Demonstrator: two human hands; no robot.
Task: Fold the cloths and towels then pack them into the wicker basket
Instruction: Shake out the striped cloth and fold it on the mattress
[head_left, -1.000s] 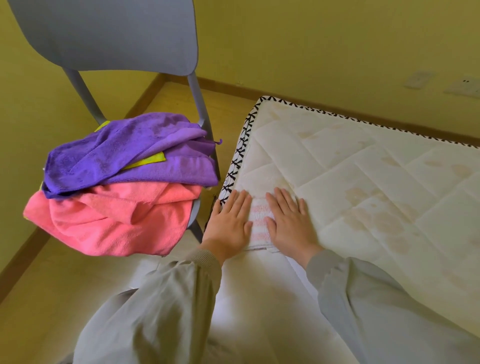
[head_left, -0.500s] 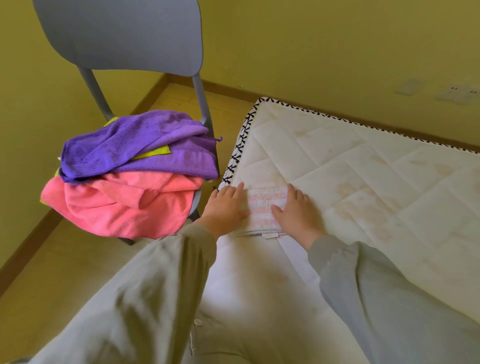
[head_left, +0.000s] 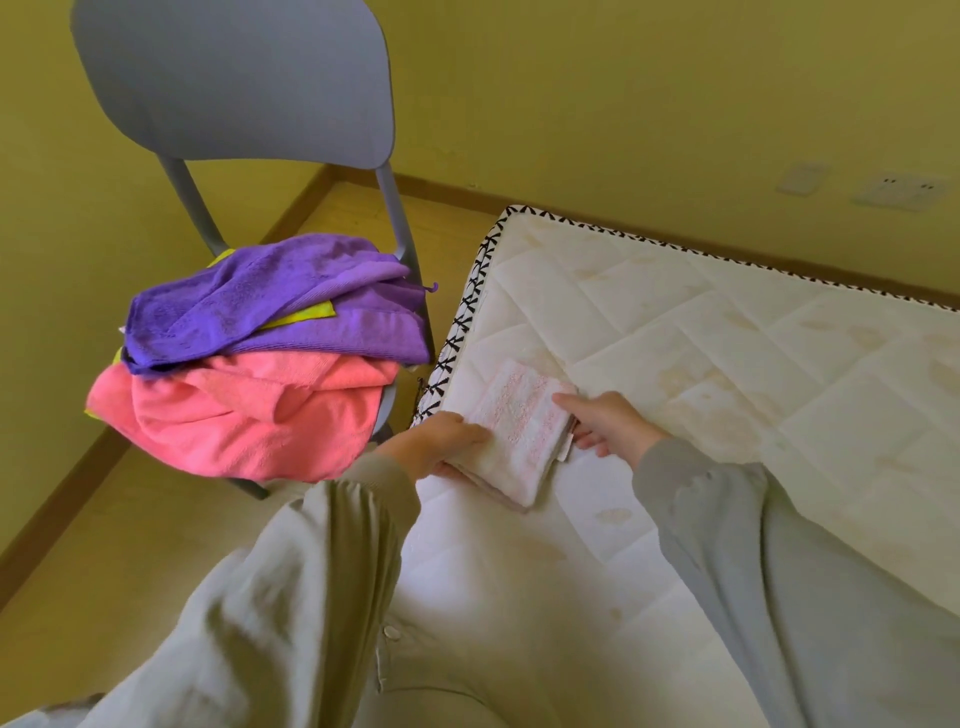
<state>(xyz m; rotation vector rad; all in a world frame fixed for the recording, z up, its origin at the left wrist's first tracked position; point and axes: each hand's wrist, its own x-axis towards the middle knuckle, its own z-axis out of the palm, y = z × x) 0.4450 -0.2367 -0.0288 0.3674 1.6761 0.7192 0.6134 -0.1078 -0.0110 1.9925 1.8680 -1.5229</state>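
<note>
A small white towel with pink stripes, folded into a thick rectangle, is tilted up off the mattress near its left edge. My left hand grips its near left corner, thumb on top and fingers underneath. My right hand holds its right edge, thumb on top and fingers curled below. On the seat of a grey chair to the left lies a loose heap: a purple towel, a pink towel under it, and a strip of yellow cloth between the folds. No wicker basket is in view.
The mattress is white, quilted and stained, with black-and-white stitched edging. It lies on a wooden floor against yellow walls. Wall sockets sit at the far right. My grey sleeves fill the foreground.
Both hands went from pressing flat on the folded towel to gripping its two sides. The towel has come up off the mattress and turned at an angle.
</note>
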